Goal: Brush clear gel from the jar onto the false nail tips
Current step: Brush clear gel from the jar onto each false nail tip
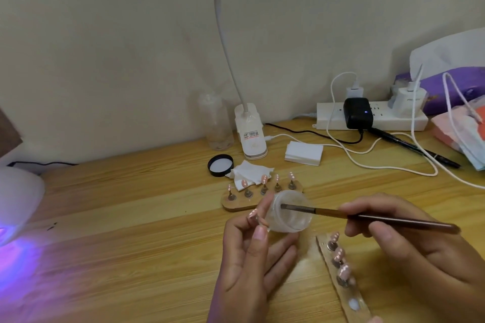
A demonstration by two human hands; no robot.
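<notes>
Wood desk point(131, 217) fills our view, with a white clip lamp point(250, 136) standing at the wall. Its base carries a small label with red marks that we cannot read. To the right lies a white power strip point(378, 119) with plugs in it. The faint lettering on one white charger point(408, 99) is too blurred for us to read.

Our left hand point(249, 252) holds the jar point(291, 220) in curled fingers near the desk's middle, and one tip on its peg sits pinched by the thumb. Our right hand point(409, 238) grips the brush point(367, 217). Its long axis runs almost level from right to left, and the bristle end points left, into the jar's mouth.

Just behind the jar a curved holder point(236, 204) bears five pink tips point(263, 179). A second holder point(341, 283), under our right hand, bears three more. A black lid point(220, 165) lies beyond.
</notes>
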